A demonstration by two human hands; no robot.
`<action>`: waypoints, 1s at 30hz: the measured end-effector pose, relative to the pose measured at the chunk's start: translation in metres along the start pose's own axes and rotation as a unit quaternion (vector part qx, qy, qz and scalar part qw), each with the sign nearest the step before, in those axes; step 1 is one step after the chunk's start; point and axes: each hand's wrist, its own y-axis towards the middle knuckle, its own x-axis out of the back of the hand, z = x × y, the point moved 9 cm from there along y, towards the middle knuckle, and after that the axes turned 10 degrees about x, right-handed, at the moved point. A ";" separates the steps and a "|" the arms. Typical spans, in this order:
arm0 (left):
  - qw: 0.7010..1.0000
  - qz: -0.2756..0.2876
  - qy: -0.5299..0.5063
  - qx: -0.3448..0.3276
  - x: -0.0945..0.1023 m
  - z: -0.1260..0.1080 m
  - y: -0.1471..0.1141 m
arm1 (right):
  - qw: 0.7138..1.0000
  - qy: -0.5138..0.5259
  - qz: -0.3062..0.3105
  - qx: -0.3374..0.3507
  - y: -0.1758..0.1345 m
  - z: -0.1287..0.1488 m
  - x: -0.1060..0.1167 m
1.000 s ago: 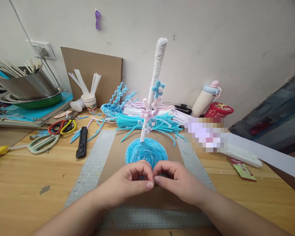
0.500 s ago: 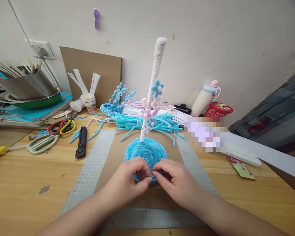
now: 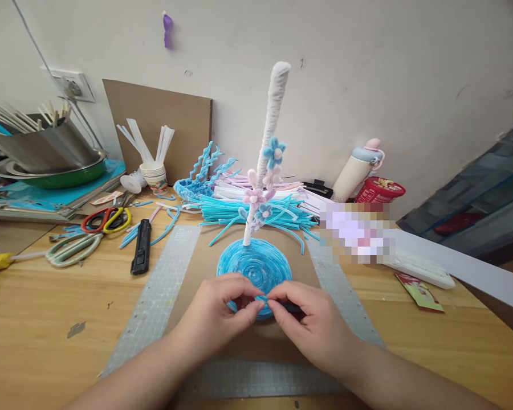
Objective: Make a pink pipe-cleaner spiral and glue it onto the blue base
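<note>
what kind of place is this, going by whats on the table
Probably a craft workspace, at home or in a small studio: a bundle of blue fuzzy stems, a black utility knife and a gridded cutting mat are on the wooden table.

pale wall [image 3: 333,62] behind a light wooden table [image 3: 43,359]

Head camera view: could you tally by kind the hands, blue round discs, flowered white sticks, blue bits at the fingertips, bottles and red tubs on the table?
Hands (left hand, right hand): 2
Blue disc: 1
Flowered white stick: 1
Small blue piece: 1
Bottle: 1
Red tub: 1
Total: 7
</note>
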 end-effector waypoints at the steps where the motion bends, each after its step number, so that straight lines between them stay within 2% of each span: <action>1: 1.000 -0.003 0.002 -0.004 0.000 0.000 0.000 | 1.000 0.001 0.000 -0.001 0.000 0.000 0.000; 16: 1.000 -0.013 0.026 -0.010 -0.001 0.003 -0.001 | 1.000 0.006 0.004 -0.002 -0.001 0.001 -0.002; 19: 0.999 -0.022 0.033 -0.014 -0.001 0.006 -0.002 | 0.999 0.027 0.018 -0.036 -0.002 -0.005 -0.006; 22: 0.998 -0.036 0.011 -0.041 0.002 0.001 -0.004 | 0.991 0.088 0.023 -0.100 -0.003 -0.016 -0.009; 24: 0.997 -0.042 -0.035 -0.057 0.005 -0.003 -0.004 | 0.972 0.181 0.023 -0.146 -0.003 -0.022 -0.015; 26: 0.993 -0.038 -0.097 -0.054 0.007 -0.005 -0.005 | 0.936 0.296 0.033 -0.190 -0.005 -0.025 -0.026; 28: 0.986 -0.022 -0.163 -0.035 0.005 -0.001 -0.004 | 0.895 0.384 0.047 -0.223 -0.008 -0.025 -0.037; 30: 0.975 0.003 -0.223 -0.007 -0.001 0.005 -0.002 | 0.870 0.428 0.050 -0.240 -0.010 -0.025 -0.043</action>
